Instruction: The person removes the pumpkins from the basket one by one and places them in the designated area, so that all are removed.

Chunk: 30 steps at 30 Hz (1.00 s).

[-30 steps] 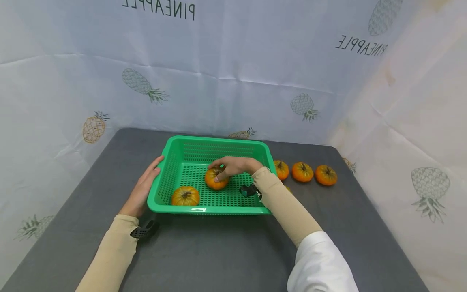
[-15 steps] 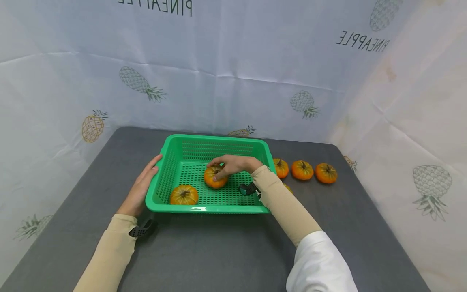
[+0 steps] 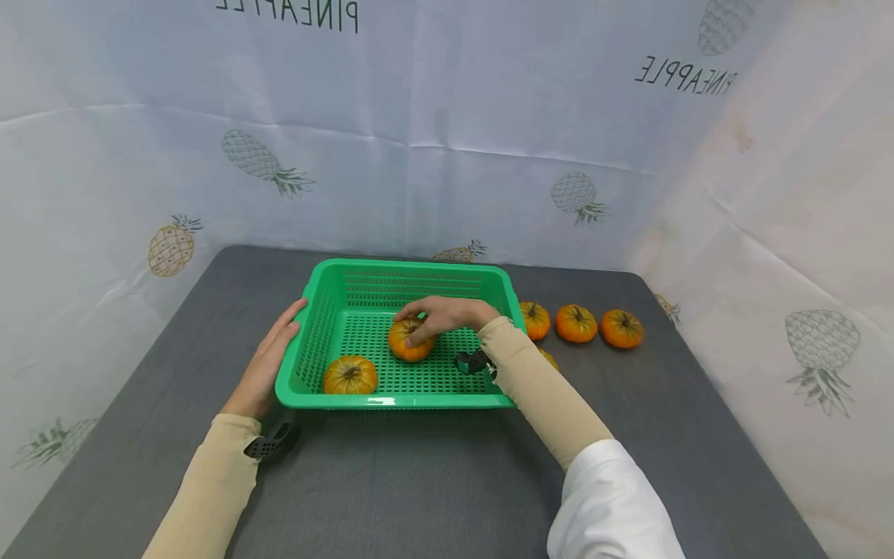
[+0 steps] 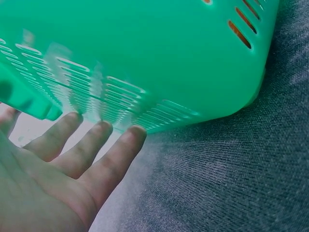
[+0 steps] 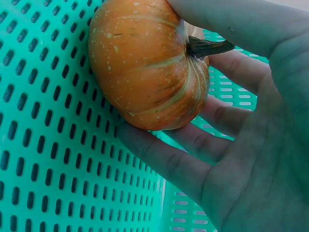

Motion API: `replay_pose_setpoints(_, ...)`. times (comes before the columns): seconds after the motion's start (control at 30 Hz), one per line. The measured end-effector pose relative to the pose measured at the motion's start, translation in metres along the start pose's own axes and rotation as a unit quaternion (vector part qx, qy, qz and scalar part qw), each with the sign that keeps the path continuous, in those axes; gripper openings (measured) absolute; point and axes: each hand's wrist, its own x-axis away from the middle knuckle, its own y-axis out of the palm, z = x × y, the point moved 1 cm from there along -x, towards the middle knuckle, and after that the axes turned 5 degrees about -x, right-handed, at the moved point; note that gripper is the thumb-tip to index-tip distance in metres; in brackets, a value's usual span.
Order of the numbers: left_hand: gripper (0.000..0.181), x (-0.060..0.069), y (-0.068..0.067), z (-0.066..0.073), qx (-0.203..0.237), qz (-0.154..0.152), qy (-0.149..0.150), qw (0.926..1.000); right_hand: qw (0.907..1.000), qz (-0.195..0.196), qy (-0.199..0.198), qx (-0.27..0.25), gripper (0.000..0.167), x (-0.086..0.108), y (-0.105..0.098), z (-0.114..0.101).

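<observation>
A green plastic basket (image 3: 391, 401) with slotted walls stands on the grey table. Inside it my right hand (image 3: 440, 316) grips a small orange pumpkin (image 3: 403, 341), thumb on one side and fingers round the other; the right wrist view shows this pumpkin (image 5: 140, 63) against the perforated floor. A second, yellower pumpkin (image 3: 349, 376) sits in the basket's near left corner. My left hand (image 3: 268, 359) lies along the basket's left outer side, fingers extended. In the left wrist view the straight fingertips of that hand (image 4: 63, 179) touch the slotted wall.
To the right of the basket several more pumpkins rest on the table (image 3: 391, 489), among them a middle one (image 3: 576, 323) and a rightmost one (image 3: 621, 328). Another is partly hidden behind my right forearm. A pineapple-print cloth (image 3: 419, 116) hangs behind the table.
The whole scene shifts slightly left in the head view. My right hand stays on the pumpkin and my left hand stays at the basket's side, with no other clear change.
</observation>
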Motion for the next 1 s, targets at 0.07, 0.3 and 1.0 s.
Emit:
replay_pose_setpoints(0.07,0.058,0.0006,0.0001,0.0002,-0.002,0.001,-0.001,1.0000,1.0000,-0.001,0.002,0.002,0.065,0.0006,-0.0003,-0.0014)
replay_pose_setpoints(0.3,0.057,0.0003,0.0005,0.0004,0.000,0.004,0.003,1.0000,1.0000,0.000,0.004,0.000,0.065,0.0013,-0.0013,-0.0024)
replay_pose_setpoints(1.0,0.058,-0.0010,-0.0023,-0.0011,0.003,0.001,0.007,1.0000,0.9998,0.003,0.003,-0.021,0.063,-0.0031,0.0006,0.0025)
